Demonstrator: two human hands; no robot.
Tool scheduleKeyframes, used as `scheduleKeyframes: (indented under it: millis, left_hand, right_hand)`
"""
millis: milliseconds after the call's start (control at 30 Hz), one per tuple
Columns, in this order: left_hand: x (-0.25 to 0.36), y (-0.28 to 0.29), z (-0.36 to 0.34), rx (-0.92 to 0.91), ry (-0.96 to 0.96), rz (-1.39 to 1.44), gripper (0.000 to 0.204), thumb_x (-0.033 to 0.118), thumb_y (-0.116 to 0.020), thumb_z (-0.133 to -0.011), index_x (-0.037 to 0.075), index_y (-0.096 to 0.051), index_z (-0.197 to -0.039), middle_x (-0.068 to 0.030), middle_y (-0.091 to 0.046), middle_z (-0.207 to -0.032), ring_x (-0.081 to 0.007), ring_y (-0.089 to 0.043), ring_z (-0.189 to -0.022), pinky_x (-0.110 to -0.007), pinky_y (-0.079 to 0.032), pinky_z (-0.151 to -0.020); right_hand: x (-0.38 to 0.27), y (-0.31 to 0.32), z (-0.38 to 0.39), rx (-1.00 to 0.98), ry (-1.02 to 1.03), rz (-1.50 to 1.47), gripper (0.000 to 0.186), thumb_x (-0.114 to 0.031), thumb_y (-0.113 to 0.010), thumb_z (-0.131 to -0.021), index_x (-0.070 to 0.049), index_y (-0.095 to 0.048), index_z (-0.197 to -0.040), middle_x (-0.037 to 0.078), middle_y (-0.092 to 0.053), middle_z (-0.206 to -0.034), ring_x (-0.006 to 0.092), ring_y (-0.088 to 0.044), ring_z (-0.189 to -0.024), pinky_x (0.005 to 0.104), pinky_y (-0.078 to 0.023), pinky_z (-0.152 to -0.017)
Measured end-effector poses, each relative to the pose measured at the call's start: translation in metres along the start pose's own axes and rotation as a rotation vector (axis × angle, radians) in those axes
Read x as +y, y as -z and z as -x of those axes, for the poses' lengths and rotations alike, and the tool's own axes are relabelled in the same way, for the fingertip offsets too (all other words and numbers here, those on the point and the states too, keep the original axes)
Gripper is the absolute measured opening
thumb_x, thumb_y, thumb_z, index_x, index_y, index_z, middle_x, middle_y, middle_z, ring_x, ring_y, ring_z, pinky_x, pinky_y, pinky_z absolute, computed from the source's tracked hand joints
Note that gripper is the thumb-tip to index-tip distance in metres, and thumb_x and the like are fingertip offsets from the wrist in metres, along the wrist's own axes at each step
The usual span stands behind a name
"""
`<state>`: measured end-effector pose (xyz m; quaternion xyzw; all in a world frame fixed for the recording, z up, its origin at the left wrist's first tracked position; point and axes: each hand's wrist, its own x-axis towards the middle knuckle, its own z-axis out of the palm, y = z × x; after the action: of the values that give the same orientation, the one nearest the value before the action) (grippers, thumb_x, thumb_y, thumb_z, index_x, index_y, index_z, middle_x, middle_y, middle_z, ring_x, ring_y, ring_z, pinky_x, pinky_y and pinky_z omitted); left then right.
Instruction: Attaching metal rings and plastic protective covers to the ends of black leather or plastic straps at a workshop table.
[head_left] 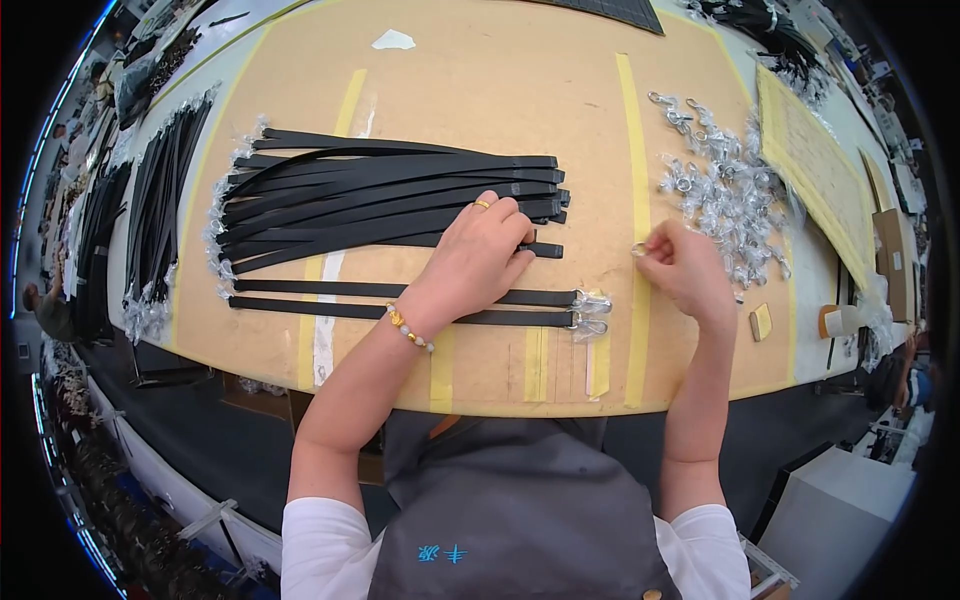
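Many flat black straps (390,190) lie side by side on the tan table, their right ends stacked unevenly. My left hand (478,252) rests over their right ends with its fingers closed on one black strap, whose tip (548,250) sticks out past the fingertips. Nearer to me, two separate straps (400,290) run beneath my left hand and wrist; metal clasps (590,313) in clear plastic are fitted at their right ends. To the right, my right hand (688,268) pinches a small metal ring (638,250) between thumb and forefinger; anything attached to it is hidden.
A heap of plastic-wrapped metal clasps (725,190) spreads beyond my right hand. More strap bundles (165,200) lie at the left. A yellow-edged board (815,170) and a small yellow block (761,322) are at the right. Yellow tape strips (632,130) cross the table.
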<state>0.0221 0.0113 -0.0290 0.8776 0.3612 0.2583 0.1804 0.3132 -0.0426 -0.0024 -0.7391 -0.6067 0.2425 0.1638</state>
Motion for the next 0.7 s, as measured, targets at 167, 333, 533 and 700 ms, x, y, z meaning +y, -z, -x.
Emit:
scheduleKeyframes:
  millis: [167, 333, 533, 700]
  left_hand:
    - [-0.003, 0.000, 0.002, -0.039, -0.039, 0.053, 0.018, 0.010, -0.077, -0.080, 0.004, -0.062, -0.087, -0.0073, -0.058, -0.085, -0.0267, -0.054, -0.087, -0.037, -0.050, -0.077]
    - [-0.005, 0.006, 0.004, -0.078, -0.030, 0.095, 0.015, 0.007, -0.075, -0.083, 0.004, -0.062, -0.089, -0.0083, -0.060, -0.085, -0.0273, -0.058, -0.086, -0.038, -0.050, -0.076]
    - [0.000, 0.017, 0.004, -0.072, 0.087, 0.481, 0.013, 0.003, -0.069, -0.092, 0.001, -0.065, -0.104, -0.0062, -0.064, -0.090, -0.0167, -0.059, -0.079, -0.031, -0.049, -0.069]
    - [0.006, 0.035, 0.002, -0.136, 0.214, 0.982, 0.015, 0.008, -0.067, -0.098, -0.001, -0.066, -0.110, 0.0013, -0.065, -0.092, -0.0002, -0.054, -0.074, -0.017, -0.042, -0.060]
  right_hand:
    - [-0.041, -0.028, 0.004, -0.205, 0.162, -0.234, 0.014, -0.003, -0.071, -0.081, 0.003, -0.063, -0.091, 0.003, -0.065, -0.074, 0.0071, -0.061, -0.070, 0.0240, -0.053, -0.067]
    - [-0.039, -0.028, 0.002, -0.188, 0.148, -0.382, 0.012, 0.000, -0.070, -0.082, 0.001, -0.061, -0.091, 0.001, -0.064, -0.080, 0.0061, -0.061, -0.073, 0.0236, -0.053, -0.069]
    - [-0.040, -0.026, 0.004, -0.240, 0.278, -0.815, 0.016, 0.003, -0.072, -0.086, -0.002, -0.059, -0.094, 0.000, -0.063, -0.093, 0.0073, -0.064, -0.085, 0.0250, -0.054, -0.078]
    - [-0.039, -0.034, 0.007, -0.276, 0.365, -1.116, 0.021, 0.007, -0.070, -0.087, -0.004, -0.057, -0.098, 0.002, -0.062, -0.096, 0.0083, -0.061, -0.090, 0.0250, -0.052, -0.080]
